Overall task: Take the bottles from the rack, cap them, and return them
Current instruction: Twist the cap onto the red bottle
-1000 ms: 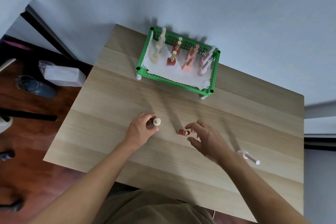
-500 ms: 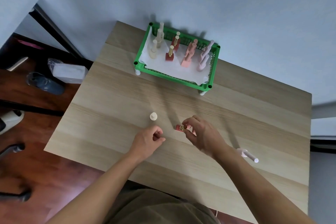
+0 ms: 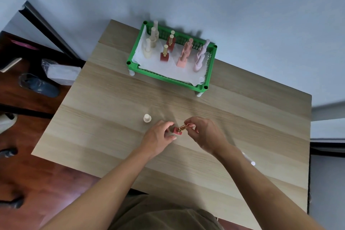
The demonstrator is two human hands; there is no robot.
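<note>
A small red bottle (image 3: 176, 130) with a gold cap (image 3: 182, 128) is tilted just above the wooden table (image 3: 104, 99), between my two hands. My right hand (image 3: 205, 134) pinches the gold cap with thumb and forefinger. My left hand (image 3: 158, 136) closes its thumb and forefinger around the bottle's red base. A cream bottle (image 3: 147, 118) stands alone on the table, left of my hands. The green rack (image 3: 168, 77) at the back holds cream, red, pink and lilac bottles in rows.
A pale lilac piece (image 3: 251, 161) lies on the table at the right, mostly hidden behind my right forearm. The rack stands against the wall. A shoe (image 3: 39, 86) and a plastic-wrapped pack (image 3: 61, 73) lie on the floor to the left.
My left hand let go of the cream bottle, left it standing, and moved right to the red bottle. My right hand picked up the red bottle by its gold cap.
</note>
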